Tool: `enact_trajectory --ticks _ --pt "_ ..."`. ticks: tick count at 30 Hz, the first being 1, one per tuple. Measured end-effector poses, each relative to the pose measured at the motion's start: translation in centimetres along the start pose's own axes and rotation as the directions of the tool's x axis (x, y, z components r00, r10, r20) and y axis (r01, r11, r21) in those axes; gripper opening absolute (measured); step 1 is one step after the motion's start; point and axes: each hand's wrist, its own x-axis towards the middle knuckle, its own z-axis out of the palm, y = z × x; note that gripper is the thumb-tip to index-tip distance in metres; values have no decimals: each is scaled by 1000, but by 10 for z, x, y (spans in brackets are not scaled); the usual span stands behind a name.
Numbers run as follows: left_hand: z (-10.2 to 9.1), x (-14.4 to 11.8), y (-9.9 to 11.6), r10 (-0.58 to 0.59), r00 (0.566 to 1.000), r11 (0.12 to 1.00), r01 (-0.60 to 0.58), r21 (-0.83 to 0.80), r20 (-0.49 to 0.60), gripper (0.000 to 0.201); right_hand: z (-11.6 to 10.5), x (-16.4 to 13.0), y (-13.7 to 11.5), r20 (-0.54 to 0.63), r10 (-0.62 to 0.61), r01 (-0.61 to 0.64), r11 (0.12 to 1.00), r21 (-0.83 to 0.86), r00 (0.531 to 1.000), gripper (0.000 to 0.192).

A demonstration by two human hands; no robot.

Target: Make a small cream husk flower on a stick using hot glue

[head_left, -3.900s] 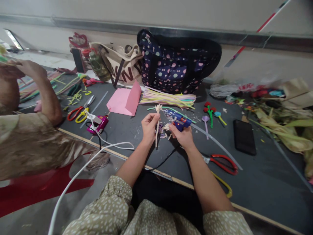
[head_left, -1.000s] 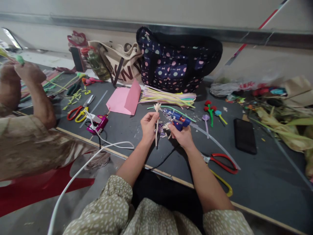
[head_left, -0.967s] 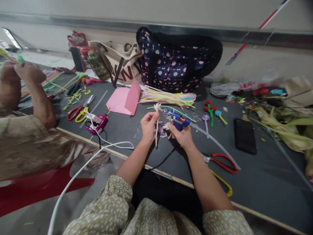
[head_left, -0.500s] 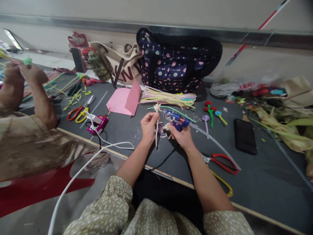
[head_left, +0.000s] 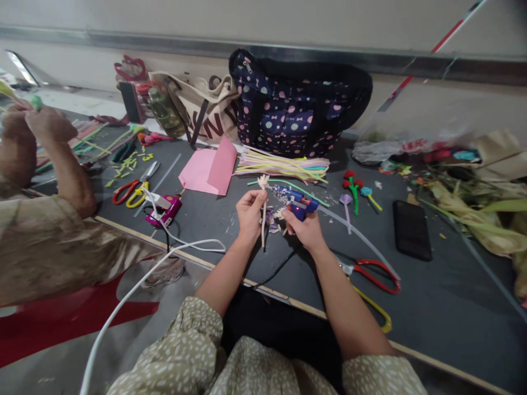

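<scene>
My left hand grips a pale cream stem with a frayed tuft on top, held upright over the dark table. My right hand holds a blue glue gun with a red light lit, its nozzle pointing left toward the stem. Small cream and purple scraps lie on the table between my hands. The gun's black cord runs down off the table's near edge.
A bundle of pastel sticks, pink folded paper and a polka-dot bag lie behind. Red scissors, a black phone and small finished flowers sit right. A pink glue gun, scissors and another person's arm are left.
My hands have stayed nearly still with the stem and glue gun. The person on the left has shifted raised hands slightly.
</scene>
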Motion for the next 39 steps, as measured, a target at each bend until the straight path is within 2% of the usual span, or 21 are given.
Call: enact_trajectory --ticks 6,10,15,20,22,28,33,36,39 --pt "1 -1 3 29 1000 999 -29 16 -8 25 0 1 -2 28 39 -41 995 85 999 31" --pt "0 1 4 32 999 999 -32 11 -36 25 0 5 -3 62 122 -129 983 132 991 33" --pt "-1 4 8 77 991 996 -82 -36 -111 26 1 12 3 82 241 -255 897 360 967 36" --pt "-2 7 10 116 978 988 -132 -79 -173 26 0 13 10 178 338 -382 834 399 924 37" --pt "-2 8 11 123 976 986 -141 -86 -182 24 2 12 10 184 324 -372 844 387 928 41" --pt "-3 7 11 110 973 989 -126 -71 -203 23 11 10 11 107 281 -300 910 287 954 45" --pt "-3 6 9 103 978 992 -114 -52 -181 23 13 12 22 51 225 -229 968 98 973 45" --pt "-3 7 8 109 977 992 -118 -42 -181 24 10 13 28 47 209 -209 978 -7 977 48" --pt "-2 7 8 110 979 991 -121 -57 -174 24 6 14 30 22 135 -131 981 -141 991 45"
